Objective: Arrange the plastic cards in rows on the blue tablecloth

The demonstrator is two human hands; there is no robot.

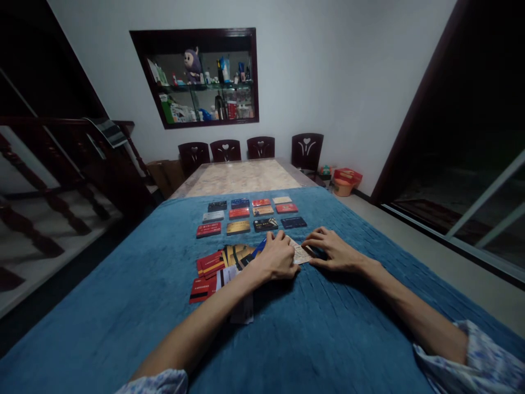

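Observation:
Both my hands are low over a blue cloth, around a pale patterned card (301, 253). My left hand (279, 257) has its fingers curled down at the card's left side; its fingertips are hidden. On the right edge of the pale card are the fingertips and thumb of my right hand (334, 250), with a dark card (318, 252) partly showing under the palm. Left of my left hand lies a loose spread of cards: red cards (204, 285), gold cards (235, 253), a blue card (260, 249) and whitish cards (243, 311), partly covered by my left forearm.
Beyond my hands, several small card stacks stand in rows, among them a red stack (208, 229), a gold stack (238, 227) and a black stack (266, 224). The blue cloth (135, 284) covers the near table; a marble-look tabletop (246, 176) and chairs (225, 150) lie farther off.

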